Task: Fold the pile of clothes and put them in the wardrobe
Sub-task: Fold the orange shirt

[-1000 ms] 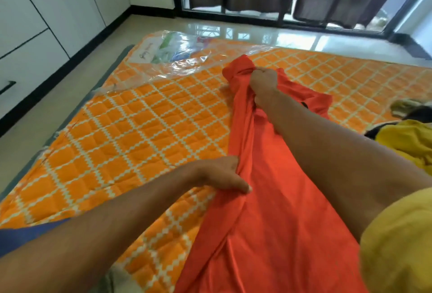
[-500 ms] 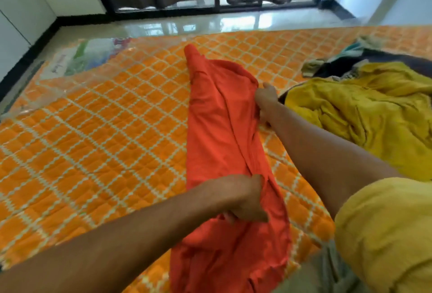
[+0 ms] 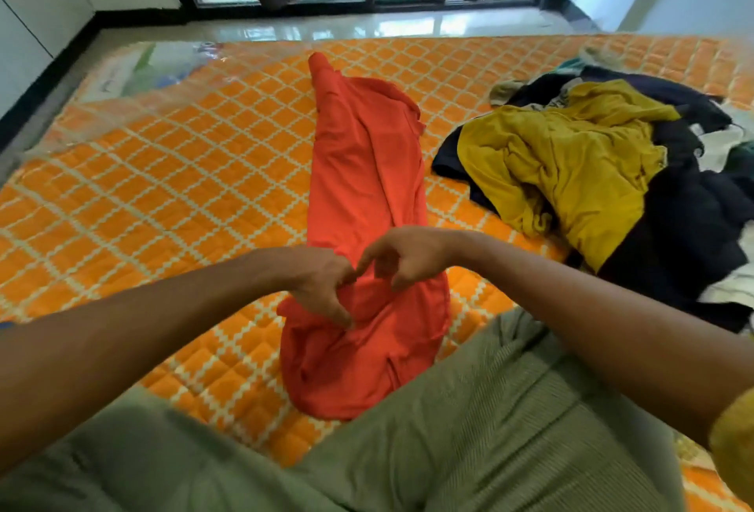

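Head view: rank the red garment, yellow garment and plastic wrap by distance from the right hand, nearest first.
From the right hand:
1. Red garment: directly beneath it, mid-mattress.
2. Yellow garment: off to its right, lying on dark clothes.
3. Plastic wrap: at the mattress's far left corner.

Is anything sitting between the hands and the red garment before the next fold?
Nothing visible does. The left hand and right hand are directly over the near end of the red garment on the orange mattress. The clothes pile lies to its right, not on it.
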